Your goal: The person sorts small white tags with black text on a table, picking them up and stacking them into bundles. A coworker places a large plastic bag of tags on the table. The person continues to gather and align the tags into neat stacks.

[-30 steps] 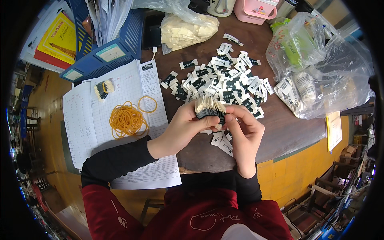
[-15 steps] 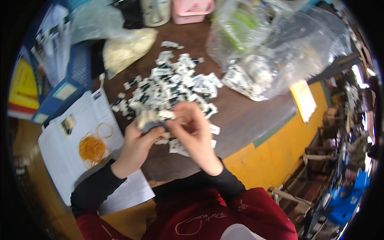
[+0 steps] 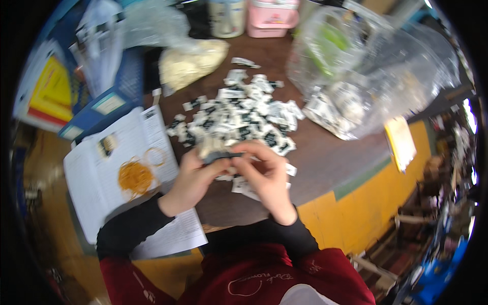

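My left hand point(image 3: 185, 182) is closed round a small bundle of cream and dark fabric labels point(image 3: 216, 153), thumb along its near side. At the right end of the dark strip, the thumb and fingers of my right hand point(image 3: 270, 175) pinch together, meeting the left fingertips. Blur hides the exact fold of the bundle and what lies between the right fingertips. Just beyond both hands spreads a loose heap of small white and black labels point(image 3: 249, 109). A few more white labels point(image 3: 244, 187) lie beneath and between my hands on the dark brown table point(image 3: 335, 160).
Left of my hands, orange rubber bands point(image 3: 135, 178) lie on paper sheets point(image 3: 96, 185) near a blue file holder point(image 3: 109, 104). Behind the heap are a bag of cream pieces point(image 3: 193, 63), a pink box point(image 3: 273, 19) and a cup point(image 3: 226, 19). Clear plastic bags point(image 3: 376, 76) fill the far right.
The view has shifted, so the table's things appear further right and slightly lower. My right fingers have come down from a raised, curled pose and closed in against the left hand's bundle.
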Tool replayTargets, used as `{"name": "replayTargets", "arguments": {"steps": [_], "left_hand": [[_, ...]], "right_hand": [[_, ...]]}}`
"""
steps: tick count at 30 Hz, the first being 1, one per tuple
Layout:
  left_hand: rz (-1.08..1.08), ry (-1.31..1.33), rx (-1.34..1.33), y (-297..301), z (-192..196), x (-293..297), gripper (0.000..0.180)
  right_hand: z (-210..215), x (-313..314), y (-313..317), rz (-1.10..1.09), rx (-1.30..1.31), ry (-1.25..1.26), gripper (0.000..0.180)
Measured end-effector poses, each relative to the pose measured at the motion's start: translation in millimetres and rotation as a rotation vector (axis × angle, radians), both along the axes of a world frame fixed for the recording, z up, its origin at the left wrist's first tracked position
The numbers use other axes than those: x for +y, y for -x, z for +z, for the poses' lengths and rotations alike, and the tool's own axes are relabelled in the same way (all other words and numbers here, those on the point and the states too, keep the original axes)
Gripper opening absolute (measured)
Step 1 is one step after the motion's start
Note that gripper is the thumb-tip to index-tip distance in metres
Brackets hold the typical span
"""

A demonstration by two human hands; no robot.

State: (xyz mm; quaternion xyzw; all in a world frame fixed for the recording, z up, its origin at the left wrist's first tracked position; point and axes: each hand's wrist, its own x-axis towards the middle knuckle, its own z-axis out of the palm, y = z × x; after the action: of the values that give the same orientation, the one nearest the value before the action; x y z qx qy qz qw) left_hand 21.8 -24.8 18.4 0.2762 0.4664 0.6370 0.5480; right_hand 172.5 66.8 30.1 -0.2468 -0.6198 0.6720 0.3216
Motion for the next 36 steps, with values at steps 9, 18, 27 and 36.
{"name": "replayTargets", "arguments": {"steps": [9,18,27,36], "left_hand": [[-0.012,-0.036,0.024,-1.8,2.5,3.9,0.019],[-0.009,-0.048,0.007,-2.4,2.5,3.5,0.023],[-0.018,-0.027,0.059,-0.7,1.3,3.8,0.024],[-0.011,-0.021,0.088,-0.7,4.7,4.0,0.022]], "right_hand": [[1.7,-1.6,3.0,-0.046,0.072,0.021,0.017],[-5.0,0.4,1.7,-0.057,0.094,0.075,0.015],[-1.6,0.1,5.4,-0.094,0.146,0.222,0.013],[-4.5,-0.5,2.3,-0.065,0.071,0.085,0.015]]}}
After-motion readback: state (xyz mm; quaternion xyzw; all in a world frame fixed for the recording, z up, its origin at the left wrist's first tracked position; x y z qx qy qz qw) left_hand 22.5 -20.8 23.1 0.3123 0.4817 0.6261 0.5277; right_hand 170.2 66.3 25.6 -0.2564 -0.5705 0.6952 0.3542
